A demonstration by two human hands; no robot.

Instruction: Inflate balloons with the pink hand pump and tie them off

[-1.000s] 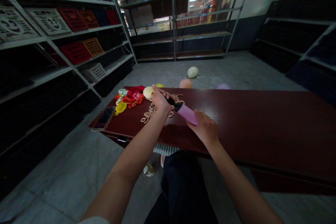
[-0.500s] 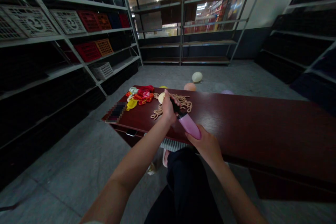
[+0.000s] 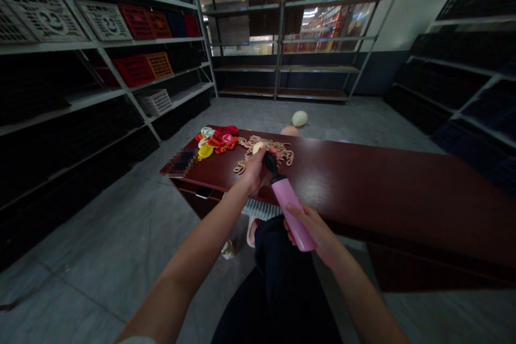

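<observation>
A pink hand pump (image 3: 291,205) with a black nozzle points toward the dark red table (image 3: 363,183). My right hand (image 3: 312,228) is wrapped round its near end. My left hand (image 3: 258,164) pinches the nozzle end, where a small pale yellow balloon (image 3: 257,147) sits, barely inflated. Behind my left hand lie a heap of tan rubber bands (image 3: 278,151) and a pile of flat coloured balloons (image 3: 215,140) at the table's far left.
A dark flat object (image 3: 182,163) lies on the table's left corner. Inflated balloons (image 3: 299,117) rest on the grey floor beyond the table. Metal shelving with plastic crates (image 3: 133,70) lines the left side; more racks stand at the back and right.
My right hand has drawn the pump's pink body back toward me. The yellow balloon at the nozzle has shrunk from a small ball to nearly flat. The view has shifted.
</observation>
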